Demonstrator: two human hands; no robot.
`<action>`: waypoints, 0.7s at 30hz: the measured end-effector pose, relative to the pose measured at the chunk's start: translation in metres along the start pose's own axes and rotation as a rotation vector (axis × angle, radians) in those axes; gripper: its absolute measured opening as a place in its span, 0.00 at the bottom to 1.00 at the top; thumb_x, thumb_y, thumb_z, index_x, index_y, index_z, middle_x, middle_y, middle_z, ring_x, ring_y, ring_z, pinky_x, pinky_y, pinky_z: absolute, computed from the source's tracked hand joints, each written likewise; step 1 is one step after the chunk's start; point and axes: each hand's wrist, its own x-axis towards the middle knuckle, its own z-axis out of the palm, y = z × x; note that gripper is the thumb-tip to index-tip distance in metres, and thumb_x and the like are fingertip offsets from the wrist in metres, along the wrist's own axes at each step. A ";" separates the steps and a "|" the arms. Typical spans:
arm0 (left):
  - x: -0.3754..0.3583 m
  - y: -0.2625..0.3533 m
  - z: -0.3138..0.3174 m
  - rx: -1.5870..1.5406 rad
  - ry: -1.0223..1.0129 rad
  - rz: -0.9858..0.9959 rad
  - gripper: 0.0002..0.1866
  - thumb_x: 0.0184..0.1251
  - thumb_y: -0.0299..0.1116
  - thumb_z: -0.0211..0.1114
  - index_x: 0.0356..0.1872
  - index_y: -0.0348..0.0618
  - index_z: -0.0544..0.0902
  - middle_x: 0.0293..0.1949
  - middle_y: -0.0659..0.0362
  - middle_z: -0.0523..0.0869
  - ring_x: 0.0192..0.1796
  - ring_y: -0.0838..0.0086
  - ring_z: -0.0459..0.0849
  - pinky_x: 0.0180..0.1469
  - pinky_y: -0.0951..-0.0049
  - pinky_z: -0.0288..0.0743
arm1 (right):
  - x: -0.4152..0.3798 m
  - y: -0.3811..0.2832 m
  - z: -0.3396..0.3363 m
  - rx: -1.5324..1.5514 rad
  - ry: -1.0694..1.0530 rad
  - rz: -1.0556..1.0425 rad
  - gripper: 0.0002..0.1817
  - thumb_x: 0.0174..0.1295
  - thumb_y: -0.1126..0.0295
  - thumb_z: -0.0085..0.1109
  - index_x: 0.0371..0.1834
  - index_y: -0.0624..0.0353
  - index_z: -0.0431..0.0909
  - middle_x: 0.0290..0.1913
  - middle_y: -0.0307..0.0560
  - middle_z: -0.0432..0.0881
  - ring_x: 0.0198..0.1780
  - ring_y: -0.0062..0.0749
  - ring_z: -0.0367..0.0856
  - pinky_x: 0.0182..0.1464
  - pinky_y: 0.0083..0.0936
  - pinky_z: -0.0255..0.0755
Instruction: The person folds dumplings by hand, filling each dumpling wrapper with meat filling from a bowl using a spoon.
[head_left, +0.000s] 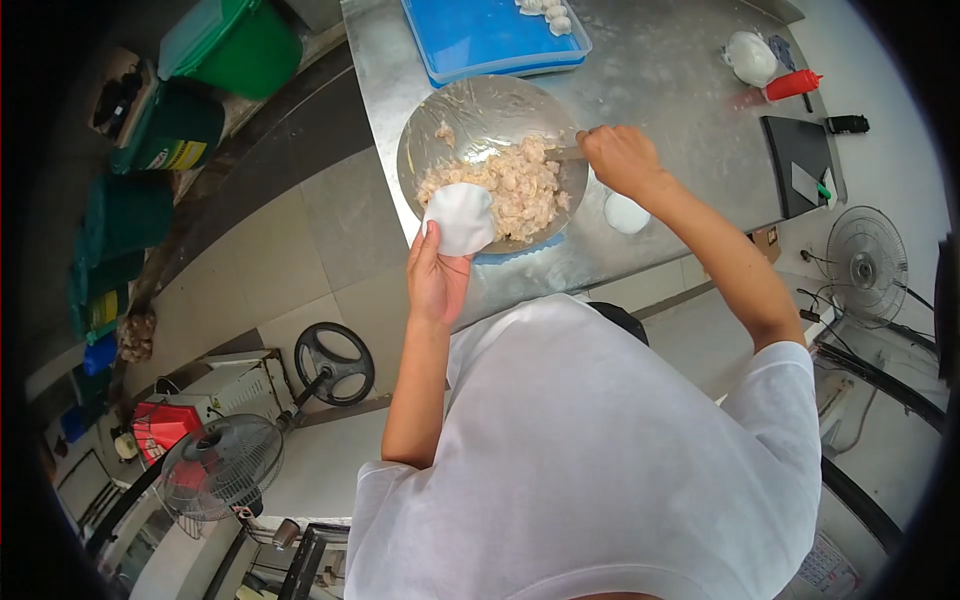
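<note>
A round white wrapper [460, 218] lies on the fingers of my left hand [437, 272], over the near left edge of a wide metal bowl [480, 98]. Chunky pale filling [525, 180] fills the bowl's near and right part. My right hand [622, 160] is closed round the handle of a flat utensil [565, 154], whose far end reaches over the filling at the bowl's right side. A white round stack [626, 213], perhaps more wrappers, rests on the metal table just below my right hand.
On the metal table [660, 60], a blue tray [490, 40] with several white pieces [548, 14] stands beyond the bowl. Farther right are a white bag [750, 58], a red bottle [792, 85] and a black board [796, 165]. Green bins [235, 50] stand at the left.
</note>
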 end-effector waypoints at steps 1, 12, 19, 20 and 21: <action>0.001 0.000 0.001 0.006 -0.001 -0.001 0.23 0.80 0.40 0.50 0.69 0.38 0.67 0.66 0.52 0.75 0.67 0.62 0.74 0.69 0.58 0.69 | 0.002 0.003 0.002 0.047 -0.021 0.061 0.06 0.57 0.74 0.56 0.31 0.62 0.82 0.30 0.58 0.85 0.35 0.49 0.87 0.35 0.41 0.79; 0.009 -0.009 -0.002 0.045 0.077 0.003 0.23 0.80 0.39 0.50 0.69 0.39 0.66 0.66 0.53 0.74 0.68 0.62 0.74 0.69 0.56 0.68 | -0.028 0.030 0.016 0.897 0.055 0.213 0.08 0.66 0.69 0.56 0.36 0.63 0.80 0.25 0.47 0.82 0.28 0.32 0.80 0.34 0.31 0.72; 0.052 -0.032 0.017 -0.085 0.128 -0.026 0.23 0.81 0.39 0.44 0.68 0.35 0.65 0.68 0.50 0.71 0.70 0.58 0.70 0.73 0.51 0.63 | -0.064 0.005 -0.020 1.052 0.118 0.207 0.07 0.70 0.73 0.51 0.45 0.63 0.77 0.30 0.45 0.80 0.31 0.30 0.78 0.38 0.26 0.72; 0.057 -0.035 0.025 -0.096 0.130 -0.035 0.23 0.82 0.40 0.43 0.68 0.35 0.64 0.68 0.49 0.71 0.71 0.57 0.69 0.73 0.51 0.63 | -0.069 -0.003 -0.022 1.060 0.147 0.197 0.08 0.70 0.74 0.50 0.47 0.63 0.77 0.31 0.46 0.81 0.32 0.31 0.78 0.39 0.26 0.72; 0.061 -0.037 0.033 -0.106 0.133 -0.045 0.24 0.82 0.40 0.41 0.69 0.35 0.64 0.68 0.48 0.70 0.71 0.56 0.69 0.73 0.50 0.62 | -0.074 -0.012 -0.021 1.057 0.186 0.174 0.09 0.70 0.75 0.50 0.48 0.62 0.78 0.33 0.46 0.81 0.34 0.31 0.78 0.40 0.27 0.72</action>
